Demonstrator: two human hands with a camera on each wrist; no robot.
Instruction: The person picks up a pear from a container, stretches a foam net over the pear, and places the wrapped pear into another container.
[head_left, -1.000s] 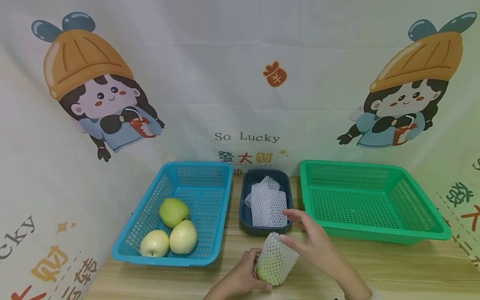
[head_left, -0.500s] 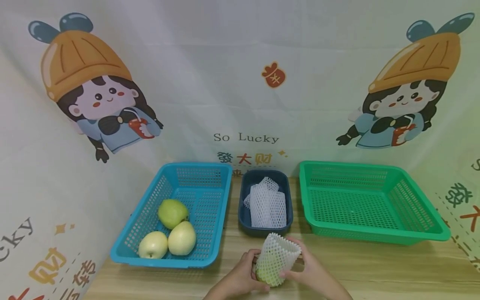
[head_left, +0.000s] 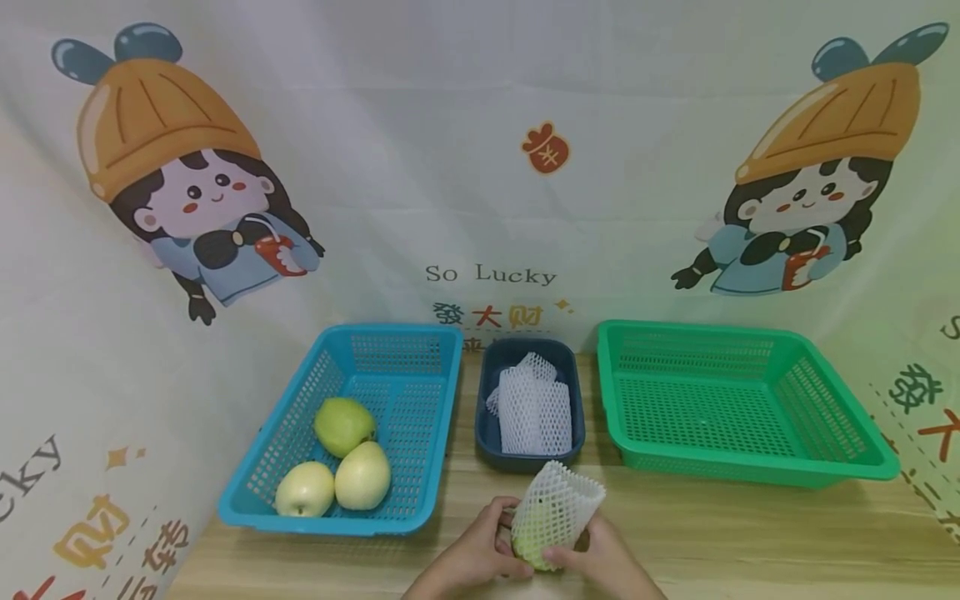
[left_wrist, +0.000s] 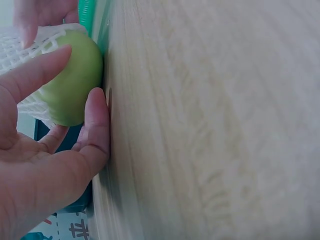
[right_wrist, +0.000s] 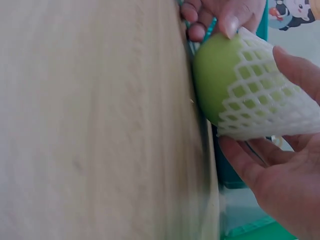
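Observation:
A green pear (left_wrist: 82, 80) stands on the wooden table, its upper part covered by a white foam net sleeve (head_left: 561, 504). In the left wrist view its smooth lower end shows bare, close to the tabletop. My left hand (head_left: 480, 546) holds the pear low on its left side, thumb on the skin and fingers curled toward it. From the right, my right hand (head_left: 606, 560) grips the net around the pear, with the thumb in front and fingers behind, as the right wrist view (right_wrist: 280, 165) also shows. The net's open end rises above the fruit, tilted right.
A blue basket (head_left: 420, 508) at left holds three pears (head_left: 363, 475). Behind the hands, a dark blue tub (head_left: 491, 446) contains several white foam nets (head_left: 525, 412). At right stands a green basket (head_left: 750, 471). A printed cloth (head_left: 480, 208) hangs behind.
My right hand has come down from the net's top to its right side and grips it lower. The net's mouth has opened wider. My left hand stays at the pear.

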